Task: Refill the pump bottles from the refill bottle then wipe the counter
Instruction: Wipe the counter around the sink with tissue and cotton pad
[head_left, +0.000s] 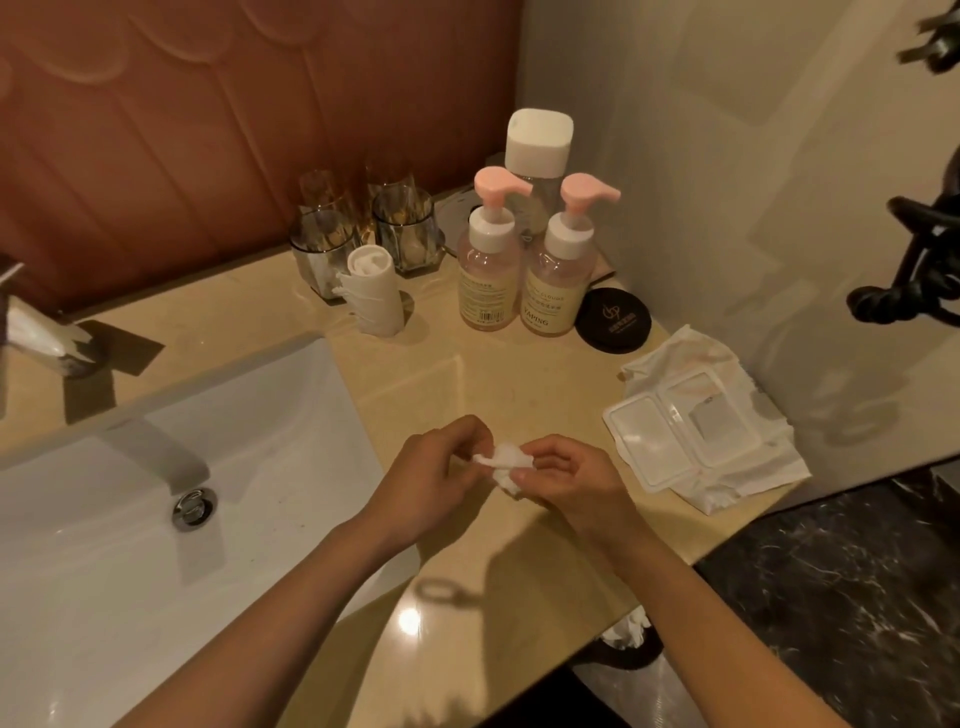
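Both hands meet low over the near part of the worktop. The left hand and right hand each pinch an end of a small crumpled white wipe, fingers curled round it, and it sits between them. Back by the wall, the left pump bottle and right pump bottle stand upright just beside each other, pink heads pointing right. The refill bottle stands behind them with its white cap on. A black round tin lies by the right bottle's base. A wipe pack lies right of the hands, flap open. A rolled towel stands left of the bottles, with glasses behind it. The sink fills the left side.
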